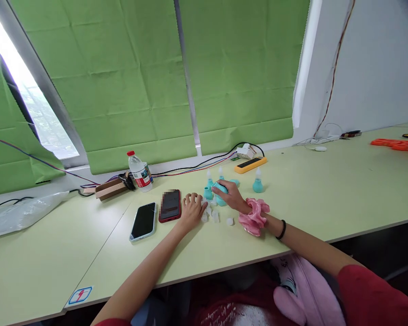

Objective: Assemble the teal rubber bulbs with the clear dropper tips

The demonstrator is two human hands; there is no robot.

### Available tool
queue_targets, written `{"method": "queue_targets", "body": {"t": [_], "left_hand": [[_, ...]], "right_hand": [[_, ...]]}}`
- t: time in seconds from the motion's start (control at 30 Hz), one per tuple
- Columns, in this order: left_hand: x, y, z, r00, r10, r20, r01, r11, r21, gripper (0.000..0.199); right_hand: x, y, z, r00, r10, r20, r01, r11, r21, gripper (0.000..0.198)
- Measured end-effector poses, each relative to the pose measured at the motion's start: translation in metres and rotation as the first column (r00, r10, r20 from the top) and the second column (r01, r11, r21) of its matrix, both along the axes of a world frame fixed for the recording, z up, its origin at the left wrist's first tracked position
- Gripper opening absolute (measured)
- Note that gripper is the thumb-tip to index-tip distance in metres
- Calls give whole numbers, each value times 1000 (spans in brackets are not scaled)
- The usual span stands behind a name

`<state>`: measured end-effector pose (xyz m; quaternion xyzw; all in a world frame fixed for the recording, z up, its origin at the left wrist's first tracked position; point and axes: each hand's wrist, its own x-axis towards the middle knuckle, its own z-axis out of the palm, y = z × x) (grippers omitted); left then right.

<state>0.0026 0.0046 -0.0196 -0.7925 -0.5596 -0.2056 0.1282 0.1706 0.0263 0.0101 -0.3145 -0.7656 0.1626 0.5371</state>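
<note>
The right hand (234,195) is closed around a turquoise squeeze bulb (221,188) over the pale green table (313,194), with similar bulbs (257,186) nearby; the left hand (191,211) rests apart from it, palm down beside loose translucent plastic pieces (216,217), its grip impossible to tell, and a red-cased smartphone (170,205) lies just left of it

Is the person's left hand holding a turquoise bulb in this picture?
No, the right hand grips a turquoise bulb, while the left hand is at the table beside small translucent pieces.
</note>
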Motion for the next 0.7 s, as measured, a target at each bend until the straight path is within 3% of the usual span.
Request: {"method": "queue_targets", "body": {"t": [0.23,0.47,0.7], "left_hand": [[6,-5,-5,997,-12,81,20,995,-96,41],[18,-14,-8,1000,-1,22,6,967,-254,83],[10,-6,-8,998,51,42,-41,975,-218,64]], "right_hand": [[-2,-4,-1,1000,-12,28,11,1000,16,29],[1,-2,5,992,-107,-62,109,993,38,28],[-1,-1,2,996,-77,-54,80,995,59,28]]}}
